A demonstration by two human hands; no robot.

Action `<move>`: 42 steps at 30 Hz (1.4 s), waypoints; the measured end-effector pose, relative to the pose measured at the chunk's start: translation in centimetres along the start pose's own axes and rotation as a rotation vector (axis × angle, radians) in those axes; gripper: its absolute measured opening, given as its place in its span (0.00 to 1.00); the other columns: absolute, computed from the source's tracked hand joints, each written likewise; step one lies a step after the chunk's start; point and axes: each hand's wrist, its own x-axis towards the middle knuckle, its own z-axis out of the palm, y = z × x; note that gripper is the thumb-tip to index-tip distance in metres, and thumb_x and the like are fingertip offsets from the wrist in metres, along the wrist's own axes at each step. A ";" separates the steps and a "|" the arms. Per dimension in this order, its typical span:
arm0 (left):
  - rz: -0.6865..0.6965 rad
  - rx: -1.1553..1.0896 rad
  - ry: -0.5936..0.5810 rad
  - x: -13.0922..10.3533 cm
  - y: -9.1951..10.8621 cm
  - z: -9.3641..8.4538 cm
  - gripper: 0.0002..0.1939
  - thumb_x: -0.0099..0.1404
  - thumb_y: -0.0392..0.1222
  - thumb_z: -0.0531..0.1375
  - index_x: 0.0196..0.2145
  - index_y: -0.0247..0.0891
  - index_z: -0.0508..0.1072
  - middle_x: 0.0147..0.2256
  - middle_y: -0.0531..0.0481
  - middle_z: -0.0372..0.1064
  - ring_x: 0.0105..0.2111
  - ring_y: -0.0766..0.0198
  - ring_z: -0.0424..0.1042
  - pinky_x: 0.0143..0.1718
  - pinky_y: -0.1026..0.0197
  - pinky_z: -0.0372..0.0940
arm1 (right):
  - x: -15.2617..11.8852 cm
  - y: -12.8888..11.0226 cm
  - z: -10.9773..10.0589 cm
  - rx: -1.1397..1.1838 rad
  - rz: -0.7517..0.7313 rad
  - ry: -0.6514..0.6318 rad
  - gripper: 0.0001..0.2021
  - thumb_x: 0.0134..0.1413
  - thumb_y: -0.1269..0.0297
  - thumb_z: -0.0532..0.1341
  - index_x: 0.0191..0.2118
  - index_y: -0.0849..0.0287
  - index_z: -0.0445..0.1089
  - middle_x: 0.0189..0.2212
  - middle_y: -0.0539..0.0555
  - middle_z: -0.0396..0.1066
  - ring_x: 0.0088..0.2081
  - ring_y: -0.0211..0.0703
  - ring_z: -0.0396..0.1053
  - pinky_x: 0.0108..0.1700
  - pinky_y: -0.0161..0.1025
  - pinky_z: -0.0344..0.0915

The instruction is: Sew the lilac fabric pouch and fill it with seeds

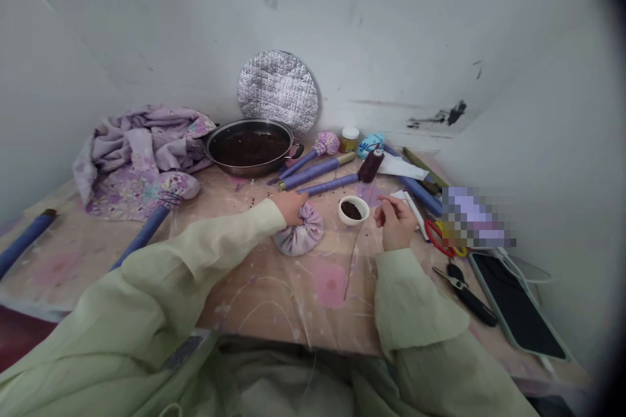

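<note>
My left hand [292, 204] is closed on the gathered edge of a small lilac floral cloth pouch [306, 238], which rests on the table. Its fingers cover part of the ruffled opening. To the right of the pouch stands a small white bowl [359, 218] with dark grains [351, 210] in it. My right hand [397, 221] hovers just right of the bowl, thumb and fingertips drawn together; whatever they pinch is too small to make out. A dark thread [350, 267] lies below the bowl. Behind it is a dark maroon thread spool [370, 167].
A black pan [254, 166] holds dark material at the back, before a round silver pad [278, 88]. Floral cloth [141, 163] is heaped left. Purple-wrapped sticks [313, 172] lie behind the hands. Red-handled scissors [435, 238], black snips [472, 303] and a phone [521, 306] are on the right.
</note>
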 end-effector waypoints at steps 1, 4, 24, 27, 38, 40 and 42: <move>-0.023 0.025 0.016 -0.2 0.2 -0.2 0.18 0.53 0.42 0.59 0.42 0.34 0.69 0.37 0.39 0.72 0.39 0.49 0.73 0.36 0.56 0.65 | 0.0 0.0 0.0 -0.001 -0.001 0.001 0.12 0.47 0.56 0.59 0.32 0.61 0.67 0.14 0.44 0.61 0.14 0.31 0.54 0.17 0.31 0.50; -0.057 0.057 0.053 -0.7 0.6 -1.3 0.13 0.56 0.37 0.55 0.38 0.34 0.73 0.37 0.36 0.72 0.40 0.48 0.73 0.37 0.55 0.66 | 0.0 -0.1 0.0 -0.015 -0.004 -0.006 0.13 0.47 0.55 0.59 0.32 0.61 0.68 0.14 0.44 0.61 0.14 0.31 0.54 0.17 0.32 0.50; -0.033 -0.455 0.117 0.9 -0.1 -1.7 0.07 0.50 0.39 0.60 0.26 0.33 0.76 0.18 0.51 0.70 0.22 0.65 0.70 0.24 0.68 0.61 | 3.7 3.1 -5.8 -1.030 0.053 0.123 0.20 0.45 0.64 0.59 0.46 0.66 0.70 0.45 0.68 0.65 0.49 0.62 0.58 0.51 0.59 0.50; -0.065 -0.634 0.072 0.6 -0.8 -2.1 0.05 0.49 0.36 0.60 0.25 0.33 0.75 0.15 0.53 0.68 0.18 0.67 0.68 0.20 0.69 0.60 | 3.6 3.6 -6.1 -1.124 0.086 0.089 0.21 0.47 0.64 0.59 0.48 0.67 0.70 0.47 0.69 0.63 0.50 0.63 0.58 0.51 0.59 0.51; 0.008 -0.860 0.167 1.1 -3.9 -0.7 0.12 0.55 0.44 0.60 0.33 0.33 0.75 0.22 0.51 0.71 0.21 0.69 0.68 0.25 0.68 0.61 | 4.5 3.3 -6.8 -0.952 0.028 0.096 0.21 0.48 0.66 0.56 0.49 0.70 0.68 0.45 0.69 0.64 0.47 0.58 0.62 0.50 0.58 0.56; 0.048 -0.913 0.260 0.9 -3.3 -1.1 0.13 0.56 0.45 0.60 0.34 0.32 0.75 0.27 0.49 0.72 0.25 0.68 0.69 0.28 0.67 0.62 | 4.2 2.3 -5.4 -0.823 -0.020 0.049 0.23 0.51 0.63 0.55 0.52 0.67 0.65 0.46 0.66 0.65 0.41 0.50 0.66 0.45 0.51 0.63; 0.122 -0.990 0.306 0.6 -2.2 -1.5 0.16 0.56 0.46 0.60 0.38 0.31 0.75 0.32 0.46 0.73 0.30 0.67 0.69 0.30 0.66 0.63 | 3.2 1.1 -3.1 -0.674 -0.062 -0.068 0.23 0.53 0.58 0.55 0.53 0.62 0.63 0.44 0.61 0.69 0.38 0.45 0.68 0.39 0.44 0.67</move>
